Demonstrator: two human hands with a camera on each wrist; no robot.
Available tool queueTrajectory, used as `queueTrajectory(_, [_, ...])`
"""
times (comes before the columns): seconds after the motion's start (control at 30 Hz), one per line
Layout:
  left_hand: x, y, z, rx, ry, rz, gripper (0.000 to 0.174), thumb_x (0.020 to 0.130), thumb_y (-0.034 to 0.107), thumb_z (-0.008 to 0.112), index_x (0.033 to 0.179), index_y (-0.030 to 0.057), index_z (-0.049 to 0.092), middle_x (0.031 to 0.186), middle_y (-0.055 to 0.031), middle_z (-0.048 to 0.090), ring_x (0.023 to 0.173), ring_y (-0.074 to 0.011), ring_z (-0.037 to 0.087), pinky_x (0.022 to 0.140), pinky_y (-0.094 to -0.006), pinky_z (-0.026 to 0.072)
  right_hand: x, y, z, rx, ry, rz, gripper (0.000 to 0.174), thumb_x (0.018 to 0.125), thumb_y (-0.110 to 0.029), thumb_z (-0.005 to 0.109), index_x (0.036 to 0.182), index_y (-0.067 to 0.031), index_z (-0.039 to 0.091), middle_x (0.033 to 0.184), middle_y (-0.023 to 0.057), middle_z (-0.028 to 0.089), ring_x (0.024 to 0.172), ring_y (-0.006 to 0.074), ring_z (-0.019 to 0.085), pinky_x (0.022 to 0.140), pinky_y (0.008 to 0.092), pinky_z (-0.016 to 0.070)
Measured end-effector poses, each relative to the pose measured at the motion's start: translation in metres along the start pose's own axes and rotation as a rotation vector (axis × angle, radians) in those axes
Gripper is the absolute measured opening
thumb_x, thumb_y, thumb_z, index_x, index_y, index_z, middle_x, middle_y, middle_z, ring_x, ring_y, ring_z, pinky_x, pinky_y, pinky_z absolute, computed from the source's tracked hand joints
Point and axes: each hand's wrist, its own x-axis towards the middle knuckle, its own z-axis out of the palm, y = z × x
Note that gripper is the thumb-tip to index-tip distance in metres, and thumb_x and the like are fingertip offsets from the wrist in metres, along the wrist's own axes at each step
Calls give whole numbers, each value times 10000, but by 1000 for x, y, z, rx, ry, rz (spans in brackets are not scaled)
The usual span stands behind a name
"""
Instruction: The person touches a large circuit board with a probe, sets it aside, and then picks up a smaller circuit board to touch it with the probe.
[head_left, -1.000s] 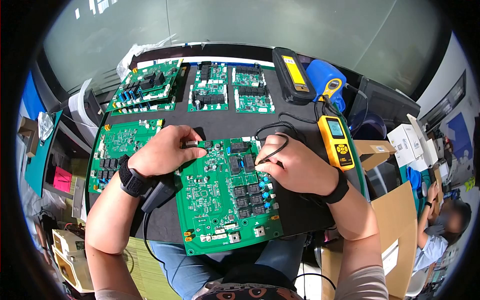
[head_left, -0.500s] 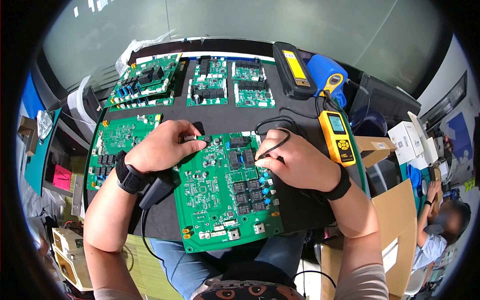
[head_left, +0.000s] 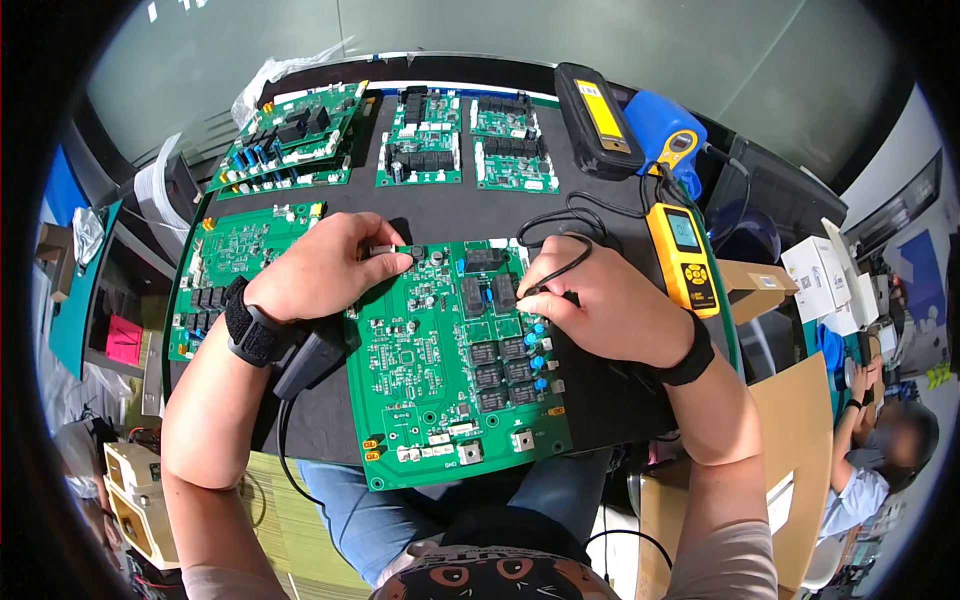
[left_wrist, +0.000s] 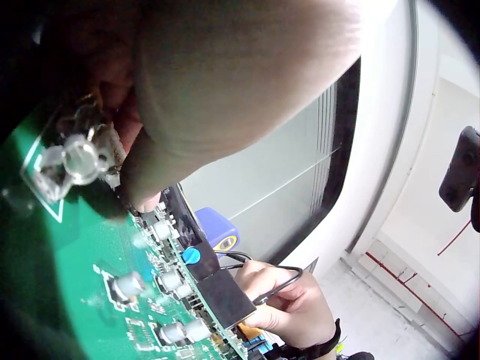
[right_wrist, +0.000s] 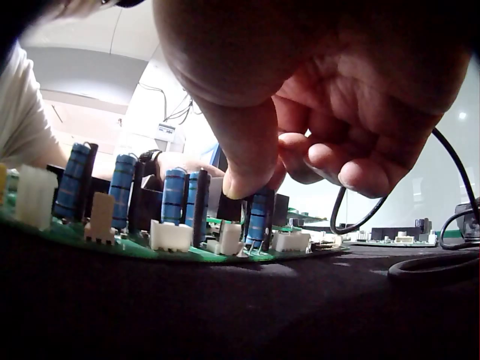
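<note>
I am steadying a green circuit board (head_left: 445, 370) that is lying in front of me on a black mat (head_left: 620, 410), its near edge jutting over my lap. My left hand (head_left: 320, 268) is pinching its far left corner between thumb and fingers. My right hand (head_left: 605, 308), at the board's right edge, is pinching the end of a black cable (right_wrist: 457, 162) between thumb and forefinger; whether its tip is touching a component, I cannot tell. A yellow meter (head_left: 683, 260) is lying beyond it, to the right.
</note>
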Motion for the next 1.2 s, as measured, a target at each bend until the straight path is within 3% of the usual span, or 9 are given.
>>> queueTrajectory(0.23, [1,-4,1,7,-6,-6,230,988,167,696,1109,-24,648,911,-5,664,838,-57,584,738,-238,490,0,-1,-1,7,-16,17,66,912,-116,688,914,-50,698,888,71,616,812,278,620,746,390,507])
queueTrajectory(0.3, [2,-9,2,-6,46,63,316,957,256,735,1063,-36,676,847,-76,685,777,-133,616,713,-305,510,1,-3,-2,5,-28,35,71,912,-118,690,917,-47,697,894,73,613,810,278,623,742,388,506])
queueTrajectory(0.37, [1,-8,3,-12,45,66,321,956,260,736,1062,-37,676,846,-77,686,778,-134,617,715,-306,511,1,-5,-2,48,-46,89,122,874,-137,687,873,-17,659,924,138,617,916,356,604,833,441,494])
queueTrajectory(0.57, [0,-5,3,6,63,72,335,952,274,740,1060,-37,675,856,-80,689,779,-136,618,721,-308,513,1,-5,-2,46,-37,95,144,883,-155,692,876,-16,659,926,148,612,917,363,603,835,448,495])
queueTrajectory(0.7, [1,-7,3,23,60,78,325,952,270,739,1059,-31,676,862,-80,691,785,-137,622,726,-308,514,1,-4,-2,37,-45,98,144,889,-159,684,882,-17,663,933,144,613,922,359,605,839,449,494])
queueTrajectory(0.77, [0,-3,2,28,58,67,321,953,268,737,1058,-29,677,865,-81,691,786,-138,622,726,-308,514,0,-1,0,24,-8,47,61,907,-113,708,919,-55,694,881,78,605,819,282,632,742,384,501])
queueTrajectory(0.83, [-1,1,1,32,56,55,316,953,265,736,1057,-27,677,867,-81,691,787,-138,622,727,-308,514,0,-1,0,25,-5,44,57,904,-108,709,917,-55,693,880,78,604,820,283,632,743,385,502])
queueTrajectory(0.9, [-1,5,0,44,11,-5,261,975,185,710,1113,-27,648,913,-23,676,841,-68,593,747,-246,494,0,-1,0,25,-2,41,53,901,-103,710,916,-55,692,879,78,603,821,284,631,743,386,502])
queueTrajectory(1.2, [-2,7,0,57,29,-12,262,963,188,729,1096,-22,647,867,-1,653,795,-55,554,702,-247,476,0,-2,-1,26,-24,15,92,874,-129,665,869,-38,658,930,119,596,941,340,591,862,446,486])
